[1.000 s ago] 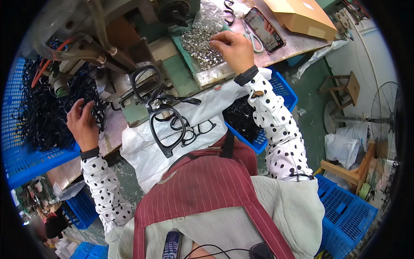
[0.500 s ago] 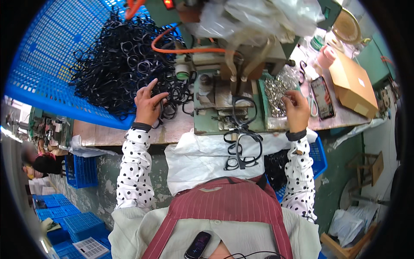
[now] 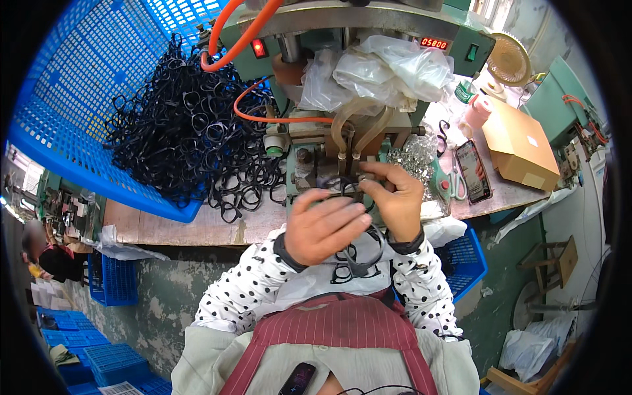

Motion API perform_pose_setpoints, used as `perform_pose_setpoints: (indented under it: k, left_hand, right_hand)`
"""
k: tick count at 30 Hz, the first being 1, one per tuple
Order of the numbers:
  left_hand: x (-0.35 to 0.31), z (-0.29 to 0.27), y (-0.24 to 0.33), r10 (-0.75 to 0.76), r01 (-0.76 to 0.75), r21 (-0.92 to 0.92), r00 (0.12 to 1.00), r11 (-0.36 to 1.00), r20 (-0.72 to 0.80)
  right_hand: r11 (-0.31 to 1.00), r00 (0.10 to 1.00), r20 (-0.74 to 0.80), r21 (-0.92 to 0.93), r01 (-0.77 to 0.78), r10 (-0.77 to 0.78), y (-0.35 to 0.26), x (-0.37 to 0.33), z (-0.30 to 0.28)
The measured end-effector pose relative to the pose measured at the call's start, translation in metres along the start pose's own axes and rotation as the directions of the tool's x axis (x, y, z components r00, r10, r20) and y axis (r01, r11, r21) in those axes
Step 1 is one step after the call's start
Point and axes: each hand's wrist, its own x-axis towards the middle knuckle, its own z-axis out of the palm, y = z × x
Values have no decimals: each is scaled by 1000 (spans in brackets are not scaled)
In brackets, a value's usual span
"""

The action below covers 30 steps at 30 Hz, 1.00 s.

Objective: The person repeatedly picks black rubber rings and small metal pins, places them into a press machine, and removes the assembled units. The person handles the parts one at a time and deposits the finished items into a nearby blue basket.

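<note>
Black eyeglass frame (image 3: 360, 270) is at the front edge of the green machine (image 3: 243, 66), one rim showing below the left hand (image 3: 322, 230). This hand spreads its fingers over the frame; its thumb is hidden, so I cannot tell if it grips. Right hand (image 3: 398, 204) brings thumb and forefinger together near the metal tubes (image 3: 342, 161); whether a small part is between them, I cannot make out. In my judgement, it is better to keep the frame steady and the fingertips clear of the tubes. Left fingers are a little blurred.
</note>
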Motion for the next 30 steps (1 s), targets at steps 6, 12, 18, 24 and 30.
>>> perform_pose_setpoints:
  k: [6,12,18,24,30]
  left_hand:
    - [-7,4,5,100,-93,-87,992,992,79]
    - [-6,-18,46,-677,708,-697,566,108,471]
    - [1,-6,20,-353,456,-411,211,-789,911]
    - [6,2,12,-274,430,-366,261,-826,926]
    - [6,4,15,-329,363,-403,251,-840,910]
  right_hand:
    - [976,992,-16,178,-124,129,-6,7,18]
    - [939,993,-47,332,-86,107,5,12,33]
    - [999,980,-194,-20,49,-52,33,25,-2]
    - [810,932,-362,-545,-216,5,135,23,-71]
    - [471,971,-18,-876,99,-237,112,7,-65]
